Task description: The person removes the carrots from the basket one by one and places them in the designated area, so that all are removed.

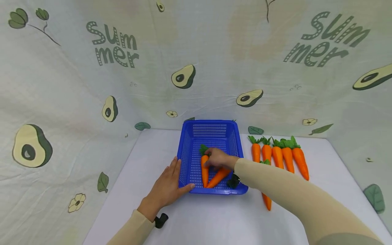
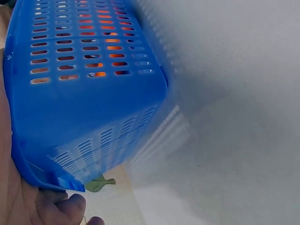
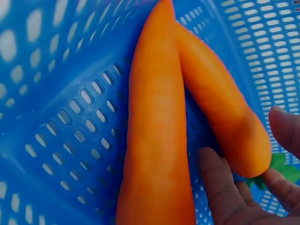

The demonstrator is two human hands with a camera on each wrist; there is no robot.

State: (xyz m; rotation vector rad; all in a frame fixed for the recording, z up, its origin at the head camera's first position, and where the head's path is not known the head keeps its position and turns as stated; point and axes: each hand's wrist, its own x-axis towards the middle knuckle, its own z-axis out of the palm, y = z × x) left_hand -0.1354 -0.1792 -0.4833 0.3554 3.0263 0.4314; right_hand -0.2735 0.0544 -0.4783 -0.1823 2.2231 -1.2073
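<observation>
A blue plastic basket point(image 1: 211, 191) with slotted walls stands on the white table. Two orange carrots lie inside, their tips meeting near the front wall. My right hand point(image 1: 218, 158) reaches in by the leafy end of the left carrot point(image 1: 205, 173). Its fingers are spread around that end, and in the right wrist view the thumb point(image 3: 286, 131) stands apart from the carrot. Under the right forearm slants the other carrot point(image 1: 218, 177), its upper end partly hidden. My left hand point(image 1: 166, 185) rests along the basket's left rim, fingers extended, thumb at the front rim.
Right of the basket, several carrots with green tops point(image 1: 277, 156) lie in a row. Another carrot point(image 1: 267, 202) in front of them is partly covered by the right sleeve point(image 1: 275, 183). A printed cloth point(image 1: 211, 51) hangs behind the table. Black wrist gear point(image 1: 161, 220) shows at the left wrist.
</observation>
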